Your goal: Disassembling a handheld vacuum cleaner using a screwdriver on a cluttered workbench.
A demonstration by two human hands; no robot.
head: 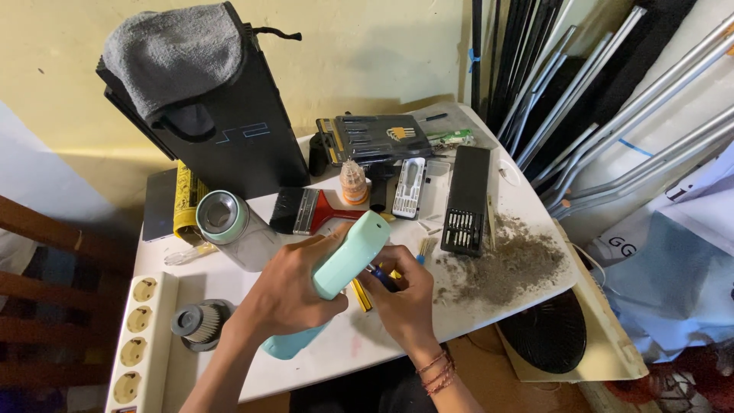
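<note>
Head view: left hand (287, 294) wraps the mint-green rounded plastic casing (340, 268) over the white tabletop (505, 302) — likely light, stiff, slick, best gripped mid-body — while right hand (405, 306), at its four o'clock, pinches a blue-handled screwdriver (380, 275).

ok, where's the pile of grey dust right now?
Head view: the grey dust pile lies on the white table's right edge, just right of the black bit tray.

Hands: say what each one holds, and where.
Left hand wraps the mint-green casing around its middle. Right hand pinches a blue-handled screwdriver by its handle.
</note>
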